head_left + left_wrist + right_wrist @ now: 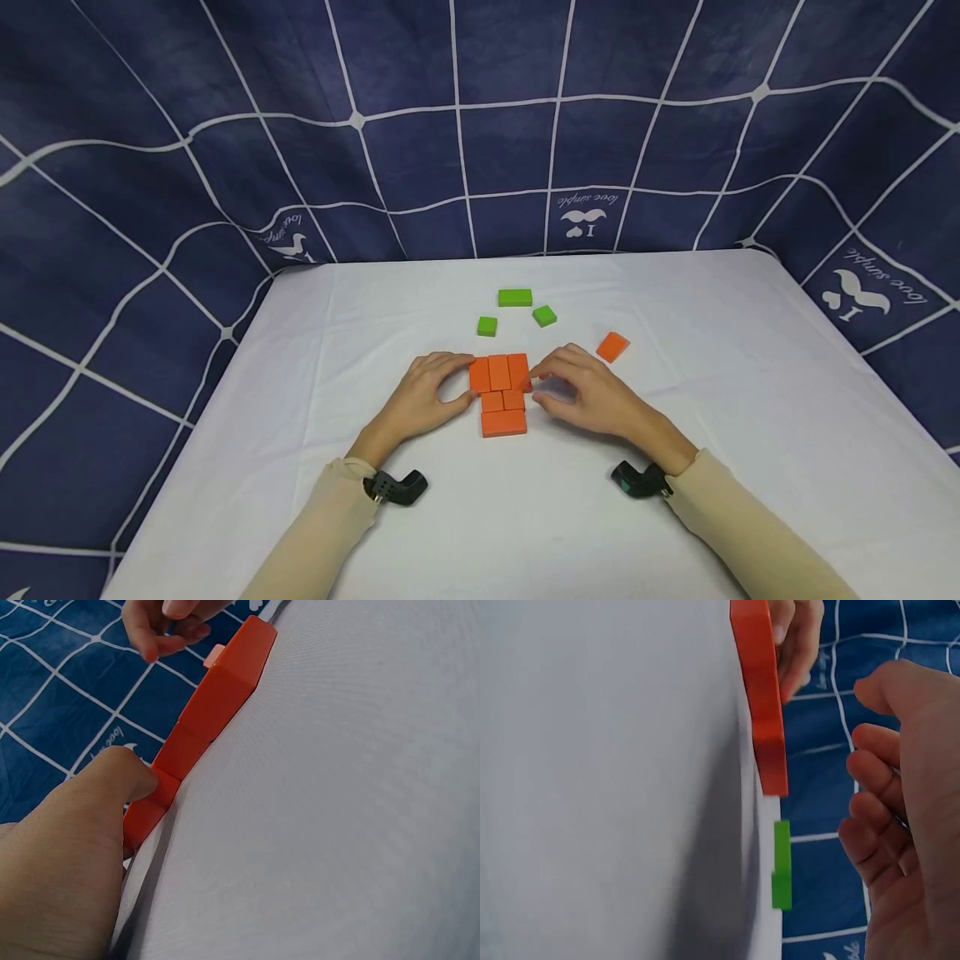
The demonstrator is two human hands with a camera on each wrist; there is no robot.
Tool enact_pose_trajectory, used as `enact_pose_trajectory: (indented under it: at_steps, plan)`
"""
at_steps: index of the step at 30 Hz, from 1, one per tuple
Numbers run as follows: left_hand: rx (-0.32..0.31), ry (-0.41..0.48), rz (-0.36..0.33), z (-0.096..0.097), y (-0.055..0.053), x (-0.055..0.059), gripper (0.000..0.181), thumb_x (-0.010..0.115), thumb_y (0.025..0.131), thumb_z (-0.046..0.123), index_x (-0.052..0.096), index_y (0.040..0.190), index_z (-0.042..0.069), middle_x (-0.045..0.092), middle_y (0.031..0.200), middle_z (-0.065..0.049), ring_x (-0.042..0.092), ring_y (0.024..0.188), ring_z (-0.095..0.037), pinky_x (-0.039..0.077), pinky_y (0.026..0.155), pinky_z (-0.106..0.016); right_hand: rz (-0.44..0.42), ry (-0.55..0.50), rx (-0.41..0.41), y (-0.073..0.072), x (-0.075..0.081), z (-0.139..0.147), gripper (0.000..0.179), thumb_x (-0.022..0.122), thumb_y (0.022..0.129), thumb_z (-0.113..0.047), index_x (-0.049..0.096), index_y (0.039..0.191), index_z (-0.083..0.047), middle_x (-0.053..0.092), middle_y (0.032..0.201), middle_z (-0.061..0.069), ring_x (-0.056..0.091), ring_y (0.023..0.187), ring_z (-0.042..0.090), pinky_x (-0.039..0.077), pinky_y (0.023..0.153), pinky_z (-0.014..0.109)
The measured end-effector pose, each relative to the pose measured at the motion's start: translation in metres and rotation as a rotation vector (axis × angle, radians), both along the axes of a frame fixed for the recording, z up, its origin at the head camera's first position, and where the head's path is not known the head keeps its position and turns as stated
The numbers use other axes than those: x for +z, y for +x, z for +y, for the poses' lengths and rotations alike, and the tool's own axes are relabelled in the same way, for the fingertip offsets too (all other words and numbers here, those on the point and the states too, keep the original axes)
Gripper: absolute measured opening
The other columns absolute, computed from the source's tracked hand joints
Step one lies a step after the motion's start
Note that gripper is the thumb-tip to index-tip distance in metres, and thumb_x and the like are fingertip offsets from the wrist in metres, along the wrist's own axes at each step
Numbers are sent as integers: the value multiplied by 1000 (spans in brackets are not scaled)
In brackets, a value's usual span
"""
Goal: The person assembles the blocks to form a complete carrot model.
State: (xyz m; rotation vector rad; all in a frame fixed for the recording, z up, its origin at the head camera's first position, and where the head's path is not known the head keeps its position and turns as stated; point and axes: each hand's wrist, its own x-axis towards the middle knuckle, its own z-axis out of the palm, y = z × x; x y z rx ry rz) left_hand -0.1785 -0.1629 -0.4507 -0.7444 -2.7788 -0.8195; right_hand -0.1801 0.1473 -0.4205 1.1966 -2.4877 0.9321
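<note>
Several flat orange blocks lie fitted together on the table: a row of three upright blocks (498,372), two small ones (502,401) below, and a wide block (504,423) nearest the body. My left hand (426,396) holds the left block (479,375) of the row, thumb at its near end and a finger at its far end. The left wrist view shows the thumb against the orange side. Just right of the row is my right hand (588,392), fingers loosely bent with nothing between them; the right wrist view shows this hand (907,787) apart from the blocks.
Beyond the orange blocks lie a long green block (515,297) and two small green blocks, one on the left (487,326) and one turned at an angle (544,316). A loose orange block (612,347) lies past the right hand. Dark blue gridded cloth (405,158) surrounds the white table (337,325).
</note>
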Motion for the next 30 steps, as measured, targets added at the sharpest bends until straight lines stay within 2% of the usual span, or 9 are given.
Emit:
enact_pose_trajectory:
  at_steps: [6, 8, 12, 15, 20, 24, 27, 30]
  plan:
    - [3, -7, -8, 0, 0, 0, 55, 73, 93, 41, 63, 141, 16, 66, 137, -2, 55, 133, -23, 41, 112, -45, 17, 3, -121, -12, 10, 19, 25, 76, 91, -17, 74, 116, -11, 71, 109, 2, 59, 105, 18, 52, 90, 41]
    - [7, -8, -9, 0, 0, 0, 55, 73, 93, 41, 63, 141, 16, 66, 138, -2, 55, 133, -23, 40, 113, -45, 8, 7, -160, -18, 12, 28, 27, 75, 92, -15, 73, 119, -11, 71, 111, 3, 59, 102, 21, 52, 86, 41]
    - [9, -7, -16, 0, 0, 0, 55, 73, 93, 41, 63, 141, 17, 66, 139, -3, 54, 134, -24, 40, 114, -46, 7, 20, -234, -29, 12, 48, 29, 73, 91, -9, 73, 120, -10, 71, 115, 6, 57, 99, 25, 48, 83, 40]
    - [8, -8, -23, 0, 1, 0, 55, 73, 93, 41, 63, 141, 17, 66, 139, -3, 54, 134, -25, 40, 114, -46, -7, 33, -285, -36, 10, 63, 31, 70, 91, -4, 72, 121, -8, 71, 118, 8, 57, 103, 26, 45, 86, 42]
    - [6, 0, -12, 0, 2, 0, 55, 73, 92, 39, 63, 141, 16, 66, 138, -3, 55, 134, -26, 40, 114, -48, -118, 59, -354, -44, 7, 82, 38, 57, 91, 1, 70, 125, -7, 68, 129, 13, 55, 114, 32, 45, 91, 47]
    - [8, 4, -13, 0, 2, 0, 55, 73, 92, 39, 63, 141, 17, 66, 137, -3, 55, 133, -25, 40, 113, -48, -199, 88, -392, -48, 2, 94, 42, 50, 93, 3, 68, 129, -6, 65, 135, 18, 53, 123, 38, 42, 103, 55]
    - [6, 4, -18, 0, 2, 0, 55, 73, 92, 40, 63, 141, 17, 66, 138, -3, 55, 133, -25, 40, 113, -47, -225, 119, -393, -49, -3, 99, 42, 51, 94, 2, 67, 133, -5, 64, 137, 20, 52, 126, 42, 38, 108, 58]
    - [5, 2, -14, 0, 1, 0, 55, 73, 92, 40, 63, 141, 17, 66, 138, -3, 55, 133, -24, 41, 113, -46, -234, 140, -378, -51, -7, 103, 43, 55, 95, 0, 65, 136, -4, 64, 137, 21, 52, 124, 42, 39, 106, 57]
